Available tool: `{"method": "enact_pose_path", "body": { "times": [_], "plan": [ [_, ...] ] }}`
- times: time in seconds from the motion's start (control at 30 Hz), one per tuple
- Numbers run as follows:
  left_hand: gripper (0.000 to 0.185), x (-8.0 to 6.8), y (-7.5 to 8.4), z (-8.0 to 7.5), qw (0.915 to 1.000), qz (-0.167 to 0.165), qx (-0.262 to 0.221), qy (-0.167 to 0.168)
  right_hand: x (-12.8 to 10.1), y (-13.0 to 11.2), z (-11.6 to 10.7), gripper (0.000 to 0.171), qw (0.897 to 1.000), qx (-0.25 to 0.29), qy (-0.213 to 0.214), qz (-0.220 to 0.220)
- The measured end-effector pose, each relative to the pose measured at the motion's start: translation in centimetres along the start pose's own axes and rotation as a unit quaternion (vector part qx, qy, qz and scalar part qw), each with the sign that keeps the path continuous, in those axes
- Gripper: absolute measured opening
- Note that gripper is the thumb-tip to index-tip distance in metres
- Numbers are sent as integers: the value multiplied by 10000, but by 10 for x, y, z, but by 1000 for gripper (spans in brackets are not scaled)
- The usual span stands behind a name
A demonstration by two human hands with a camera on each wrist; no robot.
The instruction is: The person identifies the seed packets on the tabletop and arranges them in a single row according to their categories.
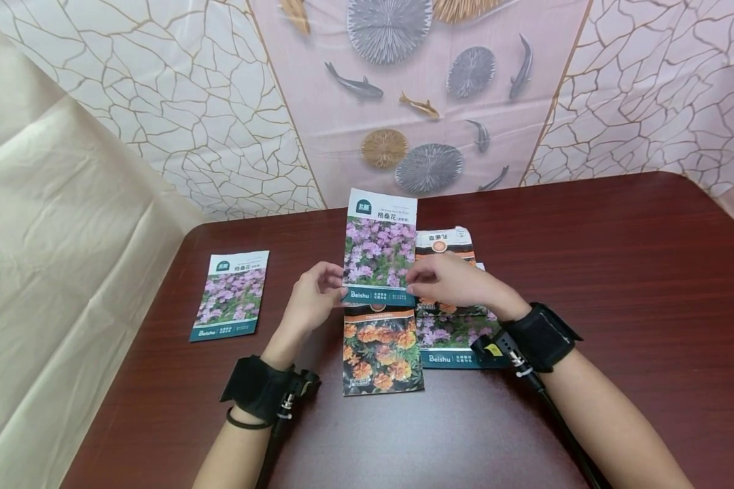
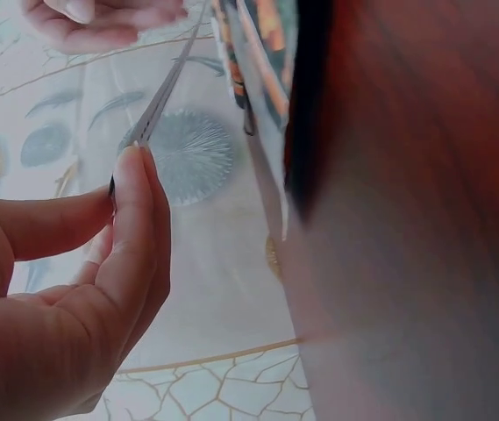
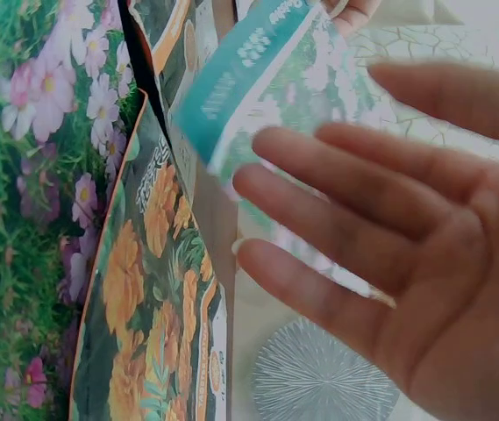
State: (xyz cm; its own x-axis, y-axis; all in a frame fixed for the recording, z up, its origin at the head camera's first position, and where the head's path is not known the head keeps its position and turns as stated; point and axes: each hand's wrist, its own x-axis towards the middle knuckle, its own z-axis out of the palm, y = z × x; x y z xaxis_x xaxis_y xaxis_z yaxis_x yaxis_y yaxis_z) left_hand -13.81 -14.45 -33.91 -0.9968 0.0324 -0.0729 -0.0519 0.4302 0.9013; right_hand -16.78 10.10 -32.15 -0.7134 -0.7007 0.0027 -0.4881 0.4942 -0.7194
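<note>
Left hand [image 1: 312, 295] pinches the lower left edge of a packet [image 1: 380, 248] between thumb and fingers; the right hand [image 1: 449, 280] has its fingers spread and extended by its right edge, contact unclear. Raised above the table [image 1: 587, 285], this packet overlaps an orange-flower packet [image 1: 382, 353]. Its front hides any contents: white top, dark green badge, pink-purple flowers, teal "Beishu" band along the bottom. To the right, an upside-down marigold packet [image 1: 461, 238] lies over a pink-flower packet [image 1: 459, 358]; a matching packet [image 1: 231, 295] lies apart at left.
</note>
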Motion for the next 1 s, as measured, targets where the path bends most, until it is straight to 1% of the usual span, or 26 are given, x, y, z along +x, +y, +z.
{"method": "enact_pose_path", "body": {
  "times": [0.07, 0.17, 0.23, 0.3, 0.47, 0.7, 0.87, 1.0],
  "plan": [
    [23, -1, 2, -3, 9998, -6, -184, 10, 0, -1, -1, 15, 9988, 51, 417, 247],
    [24, -3, 6, -9, 9988, 67, -475, -11, 0, -1, -3, 19, 9936, 67, 910, 670],
    [24, -5, 10, -13, 9980, 140, -610, -20, 0, -1, -4, 21, 9899, 197, 1069, 911],
    [24, -7, 13, -16, 9972, 213, -716, -31, 0, -1, -5, 20, 9879, 362, 1120, 1006],
    [25, -11, 20, -21, 9956, 303, -881, -100, 0, -4, -6, 17, 9858, 915, 1065, 925],
    [27, -16, 25, -23, 9938, 429, -1026, -80, -2, -11, -7, 9, 9807, 1534, 1072, 564],
    [27, -19, 29, -24, 9937, 524, -992, -68, -3, -16, -9, 6, 9771, 1742, 1164, 371],
    [27, -19, 31, -25, 9940, 503, -965, -76, -4, -17, -8, 3, 9761, 1806, 1164, 325]
  ]
}}
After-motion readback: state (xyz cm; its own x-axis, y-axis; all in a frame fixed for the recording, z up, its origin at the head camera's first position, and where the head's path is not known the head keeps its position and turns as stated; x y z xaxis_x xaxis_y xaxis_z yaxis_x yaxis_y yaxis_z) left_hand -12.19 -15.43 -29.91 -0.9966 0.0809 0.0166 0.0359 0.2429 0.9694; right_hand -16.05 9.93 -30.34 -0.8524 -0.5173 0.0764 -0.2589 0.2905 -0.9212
